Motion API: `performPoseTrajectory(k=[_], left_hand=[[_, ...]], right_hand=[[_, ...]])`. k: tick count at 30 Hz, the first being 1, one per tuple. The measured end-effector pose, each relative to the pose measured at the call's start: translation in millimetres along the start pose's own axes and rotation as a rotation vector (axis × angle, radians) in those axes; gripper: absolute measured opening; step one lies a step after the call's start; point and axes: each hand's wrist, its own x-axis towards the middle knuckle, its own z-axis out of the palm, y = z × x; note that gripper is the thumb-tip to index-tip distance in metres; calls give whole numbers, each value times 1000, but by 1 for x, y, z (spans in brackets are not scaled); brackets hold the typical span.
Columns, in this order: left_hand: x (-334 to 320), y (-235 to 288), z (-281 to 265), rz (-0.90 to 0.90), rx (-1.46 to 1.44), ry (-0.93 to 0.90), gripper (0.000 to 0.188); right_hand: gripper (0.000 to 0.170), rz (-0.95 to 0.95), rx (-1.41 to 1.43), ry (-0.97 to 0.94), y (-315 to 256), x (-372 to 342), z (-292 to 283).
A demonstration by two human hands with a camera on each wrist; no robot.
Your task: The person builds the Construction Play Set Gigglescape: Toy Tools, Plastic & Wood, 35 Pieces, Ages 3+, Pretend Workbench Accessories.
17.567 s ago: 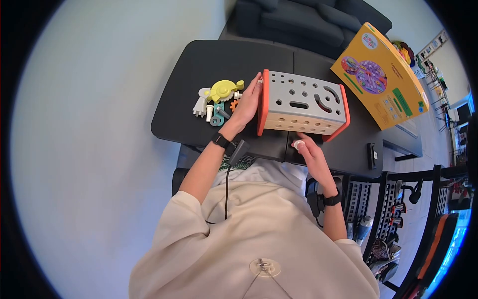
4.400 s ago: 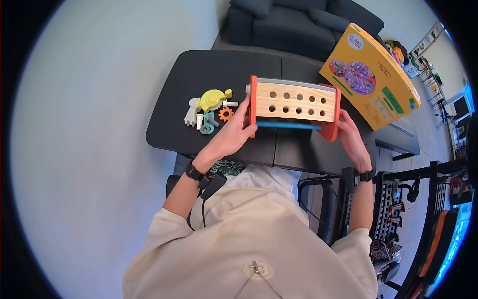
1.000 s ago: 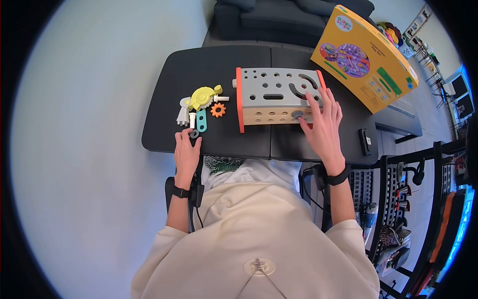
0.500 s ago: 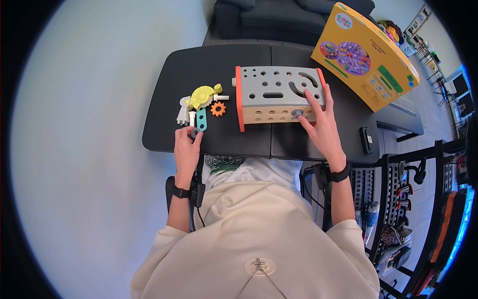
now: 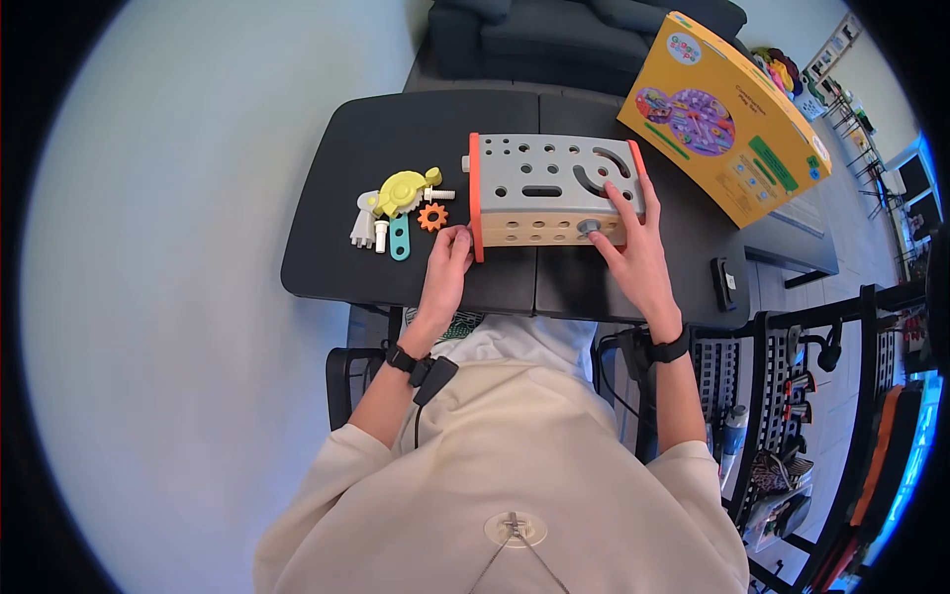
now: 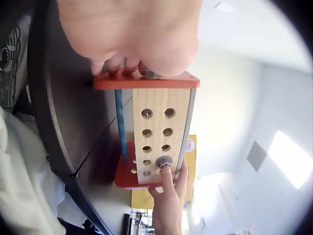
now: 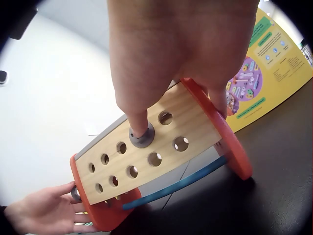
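Note:
The toy workbench (image 5: 554, 168) has a grey slotted top, pale wooden holed sides and red end panels. A grey bolt (image 7: 142, 137) stands in one hole of its near side, toward the right end. The thumb of my right hand (image 5: 645, 262) presses on that bolt's head, while the other fingers reach over the top and right end. At the left red panel my left hand (image 5: 447, 272) holds a grey nut (image 7: 76, 194) close against the panel's outer face; the nut is partly hidden by the fingers. A blue rod (image 7: 181, 183) runs low between the end panels.
Left of the workbench lie a yellow saw-like piece (image 5: 403, 193), an orange gear (image 5: 432, 217), a teal holed strip (image 5: 399, 238), a white screw (image 5: 381, 236) and a light grey piece (image 5: 364, 224). A yellow box (image 5: 732, 119) stands behind at right; a small black object (image 5: 725, 285) lies near the right edge.
My left hand has picked the grey nut up from beside the teal strip and brought it right, to the workbench's left panel. The right hand stays at the bolt.

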Motion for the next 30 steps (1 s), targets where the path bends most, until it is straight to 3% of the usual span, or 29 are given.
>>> performPoseTrajectory(k=[6,8,9,11,12,14,15,17,22,26,30], left_hand=[[-24,6,12,103,112,77,43],[-39,33,21,264,142,61,33],[-43,43,25,261,142,64,33],[-47,60,30,464,130,-24,28],[-48,66,32,466,130,-16,28],[-47,75,35,651,250,-70,26],[-42,80,31,810,475,-56,25],[-37,92,36,878,523,-94,25],[-22,124,63,1098,703,-205,34],[4,137,87,1225,780,-52,37],[22,146,103,1231,806,22,37]], right_hand=[[70,-1,154,-41,3,5,-15],[70,-7,190,-37,9,7,-20],[70,-20,229,-27,17,9,-22],[67,-32,288,-31,29,15,-24],[67,-37,290,-37,33,17,-25],[67,74,508,-110,38,20,-25],[67,73,509,-109,41,20,-22],[67,219,889,-210,44,21,-15],[64,299,970,-218,47,28,-1],[61,442,993,-303,40,27,9],[65,434,957,-253,34,26,15]])
